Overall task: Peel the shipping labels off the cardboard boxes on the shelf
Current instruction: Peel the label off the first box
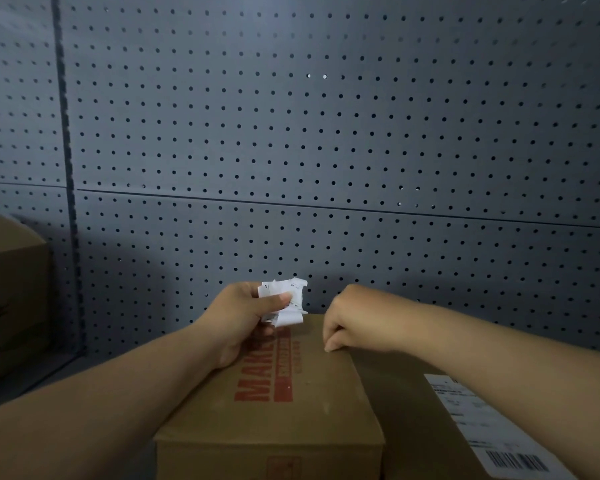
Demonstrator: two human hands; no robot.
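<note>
Head view: label (489, 427) half behind forearm (520, 344)

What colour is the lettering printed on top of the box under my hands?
Red block lettering on the brown cardboard box, clearest in the head view.

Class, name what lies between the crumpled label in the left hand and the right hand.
Nothing but a bare strip on top of the cardboard box; the head view shows it.

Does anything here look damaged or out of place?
Only the peeled label in the left hand: it is crumpled and ragged, off its box. The barcode label on the right box lies flat, unpeeled.
</note>
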